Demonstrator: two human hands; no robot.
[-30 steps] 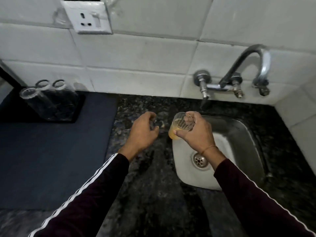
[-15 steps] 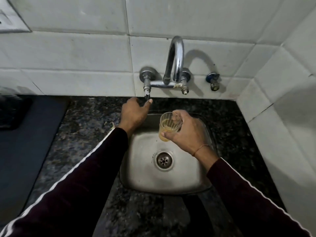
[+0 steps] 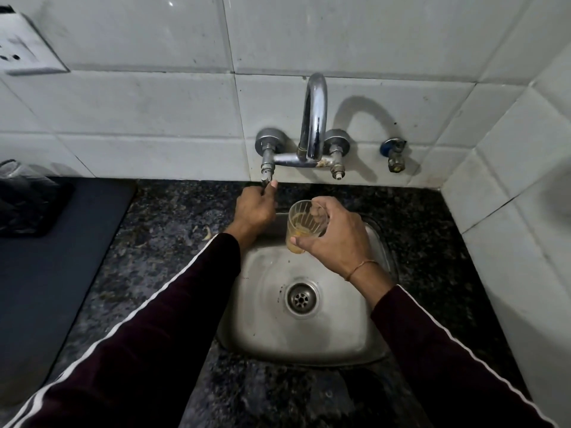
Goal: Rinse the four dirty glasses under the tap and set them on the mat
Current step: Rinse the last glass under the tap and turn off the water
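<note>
Right hand [image 3: 335,239] grips the dirty glass [image 3: 306,225], thumb on the near side, fingers curled round the far side. Glass is roughly upright, long axis tilted slightly with the rim toward the far left, mouth open upward. It hangs over the far part of the sink [image 3: 309,344], touching nothing but the hand.

Left hand [image 3: 255,208] is closed on the left tap handle [image 3: 266,176], fingers and thumb pinching its lower end.

Key relation: the spout [image 3: 315,118] arches up from the mixer body and curves toward the camera, its mouth above and just far of the glass rim. Glass looks close to lined up under the outlet (depth hard to judge from this angle). No water visible running. Likely step: open the valve with the left hand while the right holds the glass under the stream. The right is the hand nearer the spout's outlet.

Contents: yellowish residue at the glass bottom, smeared on the walls. Sink basin holds nothing but the drain [image 3: 301,298].

Farther out: dark mat [image 3: 61,257] at left on the granite counter [image 3: 173,230], well apart from the sink. Clear glassware [image 3: 18,180] at its far left edge, count not readable. Wall socket [image 3: 24,50] far left, a second small valve [image 3: 394,154] right of the tap.
</note>
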